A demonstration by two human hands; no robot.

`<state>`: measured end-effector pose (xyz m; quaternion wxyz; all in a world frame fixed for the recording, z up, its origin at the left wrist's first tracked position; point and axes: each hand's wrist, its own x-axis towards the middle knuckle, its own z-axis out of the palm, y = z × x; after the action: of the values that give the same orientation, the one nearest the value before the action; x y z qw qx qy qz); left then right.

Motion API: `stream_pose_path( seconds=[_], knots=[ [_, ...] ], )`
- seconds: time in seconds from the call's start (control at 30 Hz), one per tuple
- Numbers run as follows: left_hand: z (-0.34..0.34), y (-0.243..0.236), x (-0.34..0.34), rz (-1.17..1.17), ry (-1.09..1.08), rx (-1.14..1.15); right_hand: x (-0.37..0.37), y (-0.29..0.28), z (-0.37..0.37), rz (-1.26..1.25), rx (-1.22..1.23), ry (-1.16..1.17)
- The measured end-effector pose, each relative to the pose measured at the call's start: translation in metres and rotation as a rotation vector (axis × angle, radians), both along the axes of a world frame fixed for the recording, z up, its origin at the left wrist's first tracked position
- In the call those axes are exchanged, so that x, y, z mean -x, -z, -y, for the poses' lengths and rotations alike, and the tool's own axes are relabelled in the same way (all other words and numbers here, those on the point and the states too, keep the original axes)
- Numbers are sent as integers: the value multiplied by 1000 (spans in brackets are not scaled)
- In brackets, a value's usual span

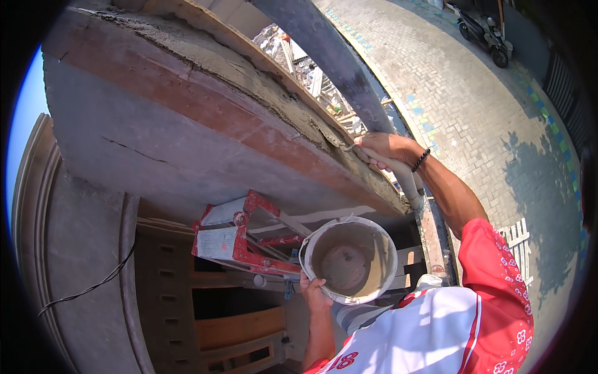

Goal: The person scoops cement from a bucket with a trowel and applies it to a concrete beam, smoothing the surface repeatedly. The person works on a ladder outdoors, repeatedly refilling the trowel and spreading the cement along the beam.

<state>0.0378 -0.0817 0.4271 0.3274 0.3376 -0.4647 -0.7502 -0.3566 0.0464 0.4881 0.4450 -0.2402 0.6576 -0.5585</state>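
My right hand is closed round the handle of a trowel, beside the edge of a concrete ledge. The blade, hard to make out, lies against the grey mortar spread along that edge. Below, my left hand grips the rim of a whitish bucket. Its fingers wrap over the rim near the wire handle. Grey mortar residue coats the inside and bottom of the bucket, which tilts toward me.
A red and white stepladder stands left of the bucket. A wooden board runs along the mortar edge, with a thick grey pole crossing beyond it. Far below lie rubble, a paved street and a parked scooter. A black cable hangs at left.
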Motion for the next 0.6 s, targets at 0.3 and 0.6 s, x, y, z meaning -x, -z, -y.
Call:
stream_pose_path(
  seconds=[0.3,0.6],
  knots=[
    [-8,-4,23,10,54,-41,-93,100,-23,453,53,149],
    [-7,3,27,-54,61,-29,-55,-17,-7,574,296,104]
  ],
)
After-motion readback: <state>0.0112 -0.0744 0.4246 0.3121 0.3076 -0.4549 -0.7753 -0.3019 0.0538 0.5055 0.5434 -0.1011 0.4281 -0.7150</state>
